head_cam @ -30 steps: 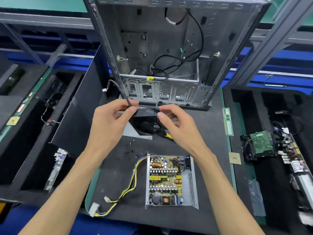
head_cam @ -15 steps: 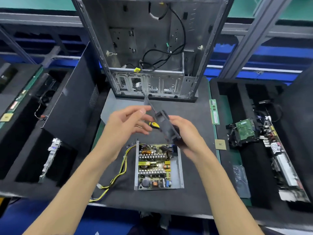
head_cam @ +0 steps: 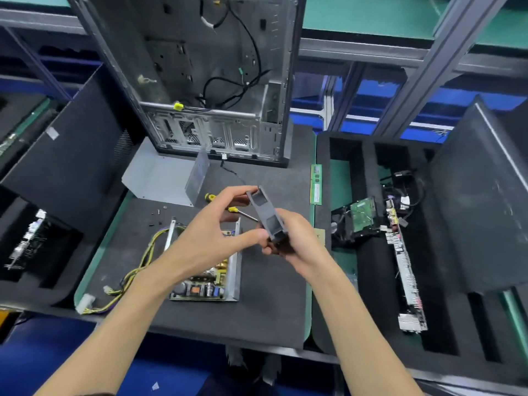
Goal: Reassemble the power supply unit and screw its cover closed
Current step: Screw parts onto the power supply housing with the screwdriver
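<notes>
At the far left a black foam tray (head_cam: 43,252) holds a circuit board (head_cam: 27,244), and a black side panel (head_cam: 68,155) leans over it. Next on the desk (head_cam: 200,318) lies a bundle of yellow wires (head_cam: 128,278) ending in a white connector (head_cam: 84,302), leading into the open power supply unit (head_cam: 211,287), whose circuit board shows under the left forearm. A few small black screws (head_cam: 157,217) lie loose just behind it, and the grey metal cover (head_cam: 163,178) rests farther back, in front of the upright, empty computer case (head_cam: 205,81). The left hand (head_cam: 211,235) is raised above the unit, its grip pinching the black fan (head_cam: 267,215) between thumb below and fingers at the top edge. A yellow-handled screwdriver (head_cam: 231,208) lies on the desk behind the hands. The right hand (head_cam: 297,247) has its grip curled round the lower end of the fan, which is held tilted and edge-on in the air; a thin black lead (head_cam: 231,170) trails from it back toward the case. To the right lie a green memory stick (head_cam: 316,184), a hard drive (head_cam: 361,215) and a long board (head_cam: 403,267) in a second foam tray (head_cam: 371,310).
</notes>
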`<state>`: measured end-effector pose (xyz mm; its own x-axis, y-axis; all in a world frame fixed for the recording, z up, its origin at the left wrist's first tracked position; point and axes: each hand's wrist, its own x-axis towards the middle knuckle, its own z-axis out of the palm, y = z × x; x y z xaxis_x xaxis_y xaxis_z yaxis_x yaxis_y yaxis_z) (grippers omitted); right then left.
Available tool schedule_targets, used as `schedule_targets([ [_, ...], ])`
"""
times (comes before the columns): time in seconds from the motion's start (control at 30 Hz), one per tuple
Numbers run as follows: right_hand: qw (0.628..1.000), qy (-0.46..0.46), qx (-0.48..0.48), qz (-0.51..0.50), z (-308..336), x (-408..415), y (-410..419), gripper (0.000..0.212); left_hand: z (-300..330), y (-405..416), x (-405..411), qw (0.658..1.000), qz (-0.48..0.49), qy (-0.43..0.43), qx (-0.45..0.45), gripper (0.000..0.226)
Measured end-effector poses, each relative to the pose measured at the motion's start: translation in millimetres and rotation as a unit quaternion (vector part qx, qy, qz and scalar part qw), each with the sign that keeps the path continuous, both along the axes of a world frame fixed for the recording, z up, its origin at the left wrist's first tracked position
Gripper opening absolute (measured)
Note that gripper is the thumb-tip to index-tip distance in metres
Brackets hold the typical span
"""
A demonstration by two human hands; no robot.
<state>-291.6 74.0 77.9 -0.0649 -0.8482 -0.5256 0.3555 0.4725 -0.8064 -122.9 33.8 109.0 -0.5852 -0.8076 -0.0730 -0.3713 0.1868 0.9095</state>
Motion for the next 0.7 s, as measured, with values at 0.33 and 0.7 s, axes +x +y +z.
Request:
schedule_targets([
  [0.33, 0.999, 0.045, 0.002, -0.025, -3, 13, 7, 0.027, 3, 25, 16, 0.989, 0.133, 0.065, 0.030, 0.029],
  [0.7, 0.994, 0.077, -0.016, -0.077, 5, 49, 26, 0.020, -8, 23, 58, 0.986, 0.117, 0.107, 0.054, 0.024],
])
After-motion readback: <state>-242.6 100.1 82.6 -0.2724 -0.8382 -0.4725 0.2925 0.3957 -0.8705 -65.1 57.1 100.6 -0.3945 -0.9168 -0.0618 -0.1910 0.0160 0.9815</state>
